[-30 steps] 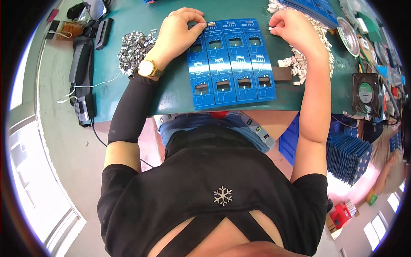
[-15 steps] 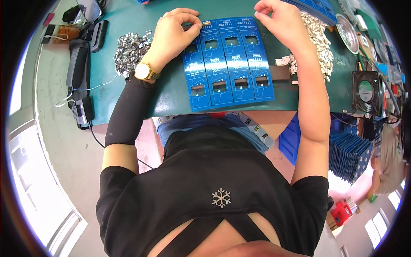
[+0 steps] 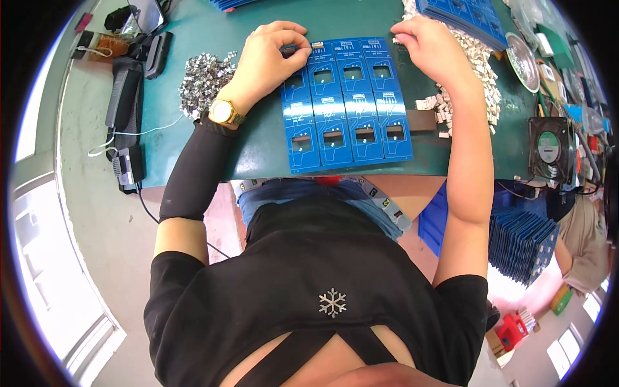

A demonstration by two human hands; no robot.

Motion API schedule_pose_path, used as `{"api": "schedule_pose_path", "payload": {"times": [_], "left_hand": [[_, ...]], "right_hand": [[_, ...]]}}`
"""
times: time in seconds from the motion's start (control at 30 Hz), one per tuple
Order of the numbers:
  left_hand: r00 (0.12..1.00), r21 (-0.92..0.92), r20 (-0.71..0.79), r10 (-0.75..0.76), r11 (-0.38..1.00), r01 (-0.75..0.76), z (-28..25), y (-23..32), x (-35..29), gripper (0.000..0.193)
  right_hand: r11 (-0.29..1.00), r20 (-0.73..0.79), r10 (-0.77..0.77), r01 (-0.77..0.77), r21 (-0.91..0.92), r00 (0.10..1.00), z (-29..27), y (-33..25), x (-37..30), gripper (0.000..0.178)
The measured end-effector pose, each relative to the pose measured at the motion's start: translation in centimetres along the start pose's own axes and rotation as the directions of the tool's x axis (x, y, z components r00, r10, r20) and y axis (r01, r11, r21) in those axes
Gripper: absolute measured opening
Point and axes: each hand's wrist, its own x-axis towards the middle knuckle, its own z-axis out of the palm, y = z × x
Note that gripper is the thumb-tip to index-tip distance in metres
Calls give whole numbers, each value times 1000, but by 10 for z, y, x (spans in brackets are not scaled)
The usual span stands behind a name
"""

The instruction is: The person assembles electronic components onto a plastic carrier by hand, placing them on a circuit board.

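Observation:
A blue circuit board panel (image 3: 333, 103) with rows of rectangular cutouts lies flat on the green table in front of me. My left hand (image 3: 274, 61) is at its far left corner, thumb and forefinger curled together; what they pinch there is too small to make out. A small pale connector (image 3: 316, 46) sits at the panel's far edge, just right of those fingers. My right hand (image 3: 435, 51) hovers beyond the panel's far right corner with its fingertips pinched, and any small part between them cannot be made out. Beside it spreads a pile of white connectors (image 3: 487, 84).
Left of the panel lies a heap of small metallic parts (image 3: 205, 80). More blue panels (image 3: 467, 19) are stacked at the far right, near a metal bowl (image 3: 522, 63). A small black fan (image 3: 550, 149) stands at the right edge. Upright blue boards (image 3: 523, 245) are below, right.
The table and panel sit slightly lower in view. My right hand has come down a little with its fingers closer together; my left stays at the panel's corner.

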Motion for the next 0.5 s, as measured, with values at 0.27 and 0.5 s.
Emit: {"api": "schedule_pose_path", "payload": {"times": [0.27,0.5], "left_hand": [[991,232,81,107,965,-123,-11,5,-6,15],[968,204,-78,-238,947,249,-54,-43,-13,24]], "right_hand": [[989,96,124,-131,70,988,-4,-11,4,18],[996,-9,0,1,87,1000,6,-14,5,14]]}}
